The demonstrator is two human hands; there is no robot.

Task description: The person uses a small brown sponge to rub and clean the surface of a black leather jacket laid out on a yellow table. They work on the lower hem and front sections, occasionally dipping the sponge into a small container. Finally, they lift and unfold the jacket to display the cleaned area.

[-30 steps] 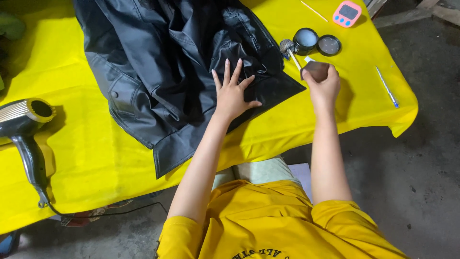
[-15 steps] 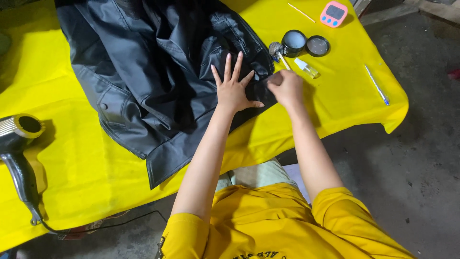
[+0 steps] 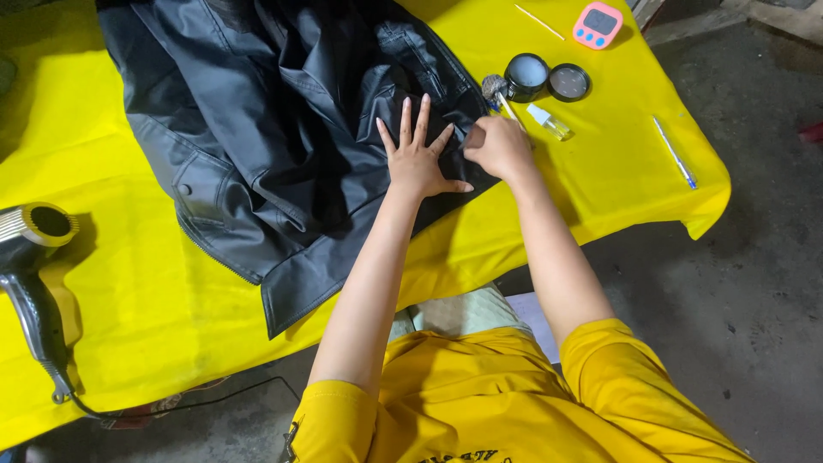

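**Black leather pinned flat, worked at its right edge**

Head view: black leather jacket (image 3: 283,146), spread open on the yellow cloth-covered table (image 3: 129,326), is seen lying ahead of the person and mostly to the left, its long axis running from the far left corner toward the near hem. The left hand (image 3: 417,159) is laid flat on the jacket's right panel, fingers spread wide and gripping nothing. The right hand (image 3: 497,147) is closed into a loose fist just beside it, at the panel's right edge; what is pinched inside cannot be told. Just beyond the right hand a small open black round tin (image 3: 525,75), its lid (image 3: 568,82) and a small clear bottle (image 3: 549,122) are set. A grey hair dryer (image 3: 34,274) is placed well apart at the left.
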